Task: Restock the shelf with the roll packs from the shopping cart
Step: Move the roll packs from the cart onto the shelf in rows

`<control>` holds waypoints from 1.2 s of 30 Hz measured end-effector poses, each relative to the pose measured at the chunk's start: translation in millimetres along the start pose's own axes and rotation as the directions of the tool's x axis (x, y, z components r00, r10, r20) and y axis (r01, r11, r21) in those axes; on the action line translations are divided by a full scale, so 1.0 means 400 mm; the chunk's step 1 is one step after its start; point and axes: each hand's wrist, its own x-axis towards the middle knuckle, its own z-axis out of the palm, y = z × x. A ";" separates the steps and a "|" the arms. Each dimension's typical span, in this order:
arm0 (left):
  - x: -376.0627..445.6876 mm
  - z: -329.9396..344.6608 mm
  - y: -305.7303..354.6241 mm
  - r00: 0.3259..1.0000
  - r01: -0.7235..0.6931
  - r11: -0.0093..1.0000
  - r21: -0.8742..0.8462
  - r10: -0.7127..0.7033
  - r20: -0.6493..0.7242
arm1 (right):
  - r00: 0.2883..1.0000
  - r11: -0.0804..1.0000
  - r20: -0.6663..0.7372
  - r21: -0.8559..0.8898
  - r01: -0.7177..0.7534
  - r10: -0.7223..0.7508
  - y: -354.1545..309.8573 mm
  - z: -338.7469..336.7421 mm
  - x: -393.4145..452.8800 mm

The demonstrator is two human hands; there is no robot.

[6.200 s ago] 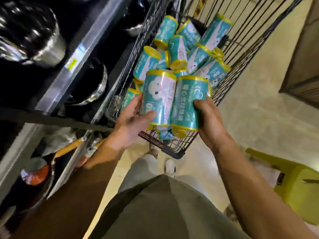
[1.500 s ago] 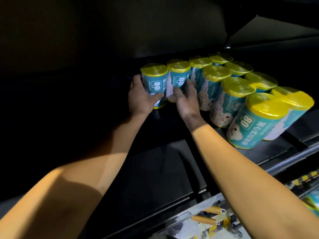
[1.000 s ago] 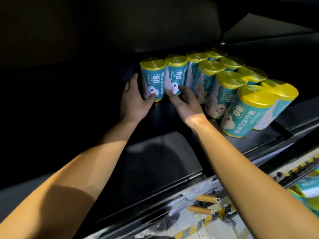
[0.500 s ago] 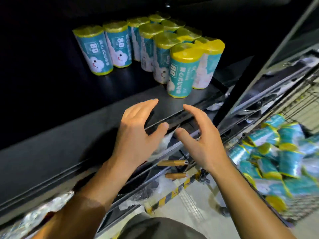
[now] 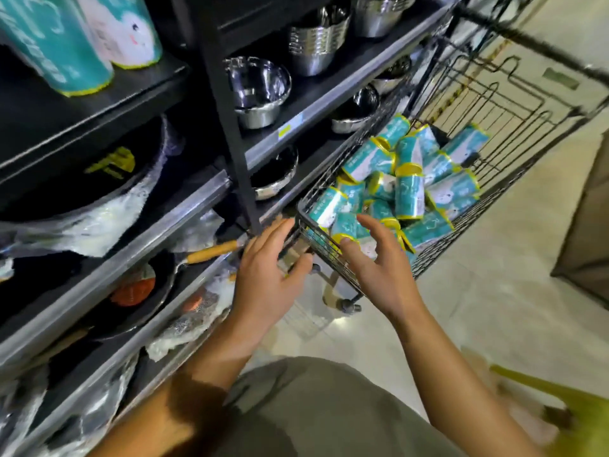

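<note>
Several teal roll packs (image 5: 408,186) with yellow ends lie piled in the black wire shopping cart (image 5: 514,103) at the right. Two more roll packs (image 5: 75,34) stand upright on the dark shelf (image 5: 99,94) at the top left, cut off by the frame edge. My left hand (image 5: 267,278) hovers with spread fingers just outside the cart's near corner, holding nothing. My right hand (image 5: 379,268) is over the cart's near rim, fingers spread and empty, close to the nearest packs.
Steel bowls and pots (image 5: 260,90) fill the shelves beside the cart. Wrapped frying pans with wooden handles (image 5: 211,252) sit on the lower shelves at the left. A lime-green stool (image 5: 573,420) stands at the bottom right on the pale floor (image 5: 494,308).
Both hands let go of the packs set on the shelf and pulled back. My view swung down and right, and both empty hands moved toward the cart.
</note>
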 end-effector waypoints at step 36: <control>0.597 0.653 -0.175 0.559 -0.153 0.953 0.261 -0.135 0.818 | 0.447 0.463 -0.158 0.087 -0.882 0.881 0.625 0.018 0.600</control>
